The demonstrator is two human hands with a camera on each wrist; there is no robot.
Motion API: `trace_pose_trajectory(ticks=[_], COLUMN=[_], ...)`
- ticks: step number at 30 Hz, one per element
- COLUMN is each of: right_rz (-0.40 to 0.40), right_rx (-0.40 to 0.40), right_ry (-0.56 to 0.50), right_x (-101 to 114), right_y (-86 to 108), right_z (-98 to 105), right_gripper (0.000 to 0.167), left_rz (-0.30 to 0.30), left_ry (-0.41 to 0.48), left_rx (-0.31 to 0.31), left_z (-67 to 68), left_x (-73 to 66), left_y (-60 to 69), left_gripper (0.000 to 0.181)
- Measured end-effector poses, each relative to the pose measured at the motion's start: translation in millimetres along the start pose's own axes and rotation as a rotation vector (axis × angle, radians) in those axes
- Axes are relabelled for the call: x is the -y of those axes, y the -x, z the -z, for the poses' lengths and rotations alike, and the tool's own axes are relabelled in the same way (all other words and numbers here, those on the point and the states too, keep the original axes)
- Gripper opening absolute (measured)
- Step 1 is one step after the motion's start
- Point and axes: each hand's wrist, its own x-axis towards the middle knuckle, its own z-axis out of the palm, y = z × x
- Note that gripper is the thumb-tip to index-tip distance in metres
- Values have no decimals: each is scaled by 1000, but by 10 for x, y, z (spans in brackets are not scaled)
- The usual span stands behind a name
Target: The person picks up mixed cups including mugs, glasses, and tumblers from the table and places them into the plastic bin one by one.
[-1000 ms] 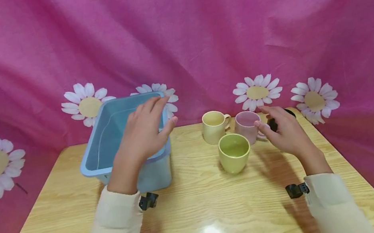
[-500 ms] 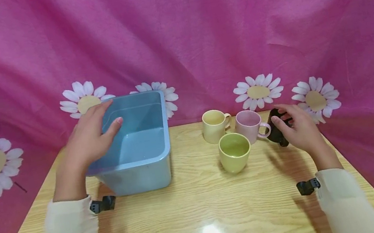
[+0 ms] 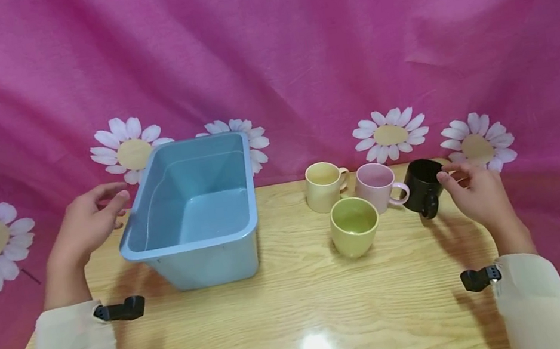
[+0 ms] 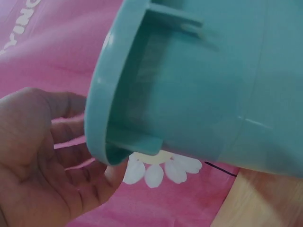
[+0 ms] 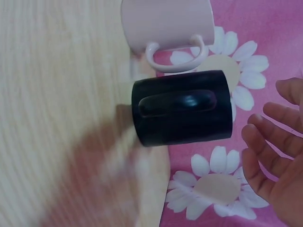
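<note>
A blue bin [image 3: 228, 260] stands at the left of the table. My left hand [image 3: 83, 225] is just left of its rim, fingers loosely bent; in the left wrist view the hand [image 4: 52, 161] is beside the rim [image 4: 102, 94], and whether it touches is unclear. My right hand [image 3: 481, 193] is at the right side of a black mug [image 3: 418, 187], whose handle faces the front. In the right wrist view a gap separates the relaxed fingers of the hand [image 5: 279, 151] from the black mug [image 5: 182, 127].
Left of the black mug stand a pink mug [image 3: 374, 193], a cream mug [image 3: 320, 195] and, closer to the front, a green cup [image 3: 352, 239]. All are upright on the wooden table [image 3: 260, 334]. A pink flowered cloth [image 3: 263, 62] hangs behind.
From above the bin, my left hand has moved left and down to the outside of its rim. My right hand has shifted right, uncovering the black mug.
</note>
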Motion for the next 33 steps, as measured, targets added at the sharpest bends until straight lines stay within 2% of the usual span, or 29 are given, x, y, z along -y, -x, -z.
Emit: trace_pose_trajectory(ticks=[5,9,15,18,20,26,29,33], right_rz=[-27,-43,-117,-156,-179,-239,-255,-275], right_rx=[42,30,32,33,31,73,75,70], right_ry=[2,-2,9,6,6,-10,-9,-43], right_x=[-69,-141,-178,-183,-187,-184,-181,-183], right_y=[91,166,281,308,312,301,305,308], right_z=[-22,-57,-122,-153,-174,-248,-280,-315], right_gripper=[37,34,36,41,45,53,52,50], left_rz=[85,140,173,166,169,206,187,160], left_ry=[115,193,228,288,389,802,933,1033], left_rx=[41,72,59,51,42,2,-5,-40], left_z=[2,-7,-74,-111,-135,-212,-254,-308], left_x=[84,153,257,319,362,460,493,509], left_y=[10,12,9,14,19,51,87,124], left_gripper=[50,48,49,50,44,12,14,17])
